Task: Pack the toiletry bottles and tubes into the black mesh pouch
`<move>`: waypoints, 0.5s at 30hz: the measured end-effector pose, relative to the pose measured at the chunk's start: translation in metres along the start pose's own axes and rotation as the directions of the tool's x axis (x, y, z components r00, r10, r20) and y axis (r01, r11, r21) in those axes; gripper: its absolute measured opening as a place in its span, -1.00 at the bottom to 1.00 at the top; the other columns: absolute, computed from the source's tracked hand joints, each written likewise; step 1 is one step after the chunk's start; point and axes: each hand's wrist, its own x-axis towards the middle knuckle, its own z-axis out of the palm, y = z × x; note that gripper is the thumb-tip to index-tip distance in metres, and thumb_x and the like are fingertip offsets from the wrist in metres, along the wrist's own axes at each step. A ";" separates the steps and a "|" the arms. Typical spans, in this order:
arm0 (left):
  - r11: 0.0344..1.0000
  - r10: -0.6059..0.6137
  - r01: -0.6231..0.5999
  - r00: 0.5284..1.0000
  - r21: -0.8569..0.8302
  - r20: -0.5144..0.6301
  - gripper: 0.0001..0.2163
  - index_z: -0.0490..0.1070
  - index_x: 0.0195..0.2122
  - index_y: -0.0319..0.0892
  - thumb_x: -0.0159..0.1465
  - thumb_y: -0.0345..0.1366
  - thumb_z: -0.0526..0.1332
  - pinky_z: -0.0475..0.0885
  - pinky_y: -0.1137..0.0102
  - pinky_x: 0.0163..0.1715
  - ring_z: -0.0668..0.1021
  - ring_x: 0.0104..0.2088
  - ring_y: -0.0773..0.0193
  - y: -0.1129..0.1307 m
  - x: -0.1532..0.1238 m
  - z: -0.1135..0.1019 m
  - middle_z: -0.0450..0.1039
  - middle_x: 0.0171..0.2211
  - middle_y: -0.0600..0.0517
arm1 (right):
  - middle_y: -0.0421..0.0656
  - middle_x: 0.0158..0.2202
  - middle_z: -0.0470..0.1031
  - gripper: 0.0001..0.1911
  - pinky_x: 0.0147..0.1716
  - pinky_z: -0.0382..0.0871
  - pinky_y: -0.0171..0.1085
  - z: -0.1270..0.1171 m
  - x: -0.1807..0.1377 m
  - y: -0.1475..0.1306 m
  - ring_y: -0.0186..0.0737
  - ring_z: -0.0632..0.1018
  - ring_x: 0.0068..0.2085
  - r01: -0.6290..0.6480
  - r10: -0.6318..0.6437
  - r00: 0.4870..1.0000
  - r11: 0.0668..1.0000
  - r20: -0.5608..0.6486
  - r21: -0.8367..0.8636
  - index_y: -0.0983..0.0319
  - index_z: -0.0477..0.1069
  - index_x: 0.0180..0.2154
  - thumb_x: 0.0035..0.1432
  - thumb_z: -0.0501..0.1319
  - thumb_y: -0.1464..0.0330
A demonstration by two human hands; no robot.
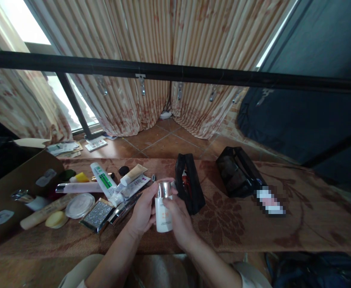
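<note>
A small white bottle with a shiny silver cap and orange print stands upright between my two hands. My left hand is closed round its left side, fingers partly hidden behind it. From the right, my right hand grips the bottle with the thumb across its front. Just beyond my right hand lies a black pouch, unzipped, with something red inside. Near my left hand are a glittery silver compact, a dark slim case and a white tube with a green label.
More cosmetics lie to the left, among them a round clear-lidded container, a yellow sponge and a beige tube. A cardboard box stands at far left. At right are a black mesh bag and a blurred-out item. A dark rail crosses behind.
</note>
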 end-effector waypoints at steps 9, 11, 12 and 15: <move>1.000 0.009 -0.009 1.000 0.015 0.004 -0.50 0.27 0.13 -0.16 0.23 -0.01 0.09 -0.03 0.63 -0.90 0.07 -0.80 0.61 -0.001 0.001 -0.001 0.53 -0.29 -0.06 | -0.25 -0.51 0.40 -0.72 -0.52 0.26 -0.42 0.001 0.000 -0.003 -0.35 0.40 -0.50 -0.002 0.002 1.000 1.000 -0.006 -0.029 0.28 0.42 -0.23 0.05 0.10 0.28; 1.000 0.007 -0.007 1.000 0.016 0.001 -0.50 0.27 0.13 -0.16 0.23 -0.02 0.10 -0.04 0.63 -0.89 0.06 -0.80 0.61 -0.001 0.001 -0.001 0.53 -0.28 -0.07 | -0.25 -0.52 0.40 -0.73 -0.52 0.27 -0.41 0.001 -0.001 -0.004 -0.36 0.39 -0.51 0.001 -0.001 1.000 1.000 0.001 -0.027 0.27 0.42 -0.23 0.05 0.10 0.28; 1.000 0.006 -0.006 1.000 0.016 0.002 -0.50 0.27 0.13 -0.16 0.23 -0.02 0.10 -0.04 0.64 -0.89 0.07 -0.80 0.61 -0.001 0.001 -0.001 0.53 -0.27 -0.07 | -0.25 -0.51 0.40 -0.73 -0.52 0.27 -0.41 0.001 -0.001 -0.004 -0.36 0.39 -0.51 0.001 -0.001 1.000 1.000 0.004 -0.022 0.27 0.42 -0.24 0.06 0.10 0.28; 1.000 0.005 -0.005 1.000 0.015 0.006 -0.51 0.28 0.13 -0.16 0.23 -0.03 0.11 -0.05 0.64 -0.89 0.07 -0.80 0.62 0.000 0.000 0.000 0.53 -0.26 -0.08 | -0.24 -0.51 0.41 -0.74 -0.54 0.25 -0.43 0.001 -0.001 -0.004 -0.36 0.39 -0.51 -0.006 0.006 1.000 1.000 0.019 -0.009 0.27 0.42 -0.26 0.07 0.09 0.28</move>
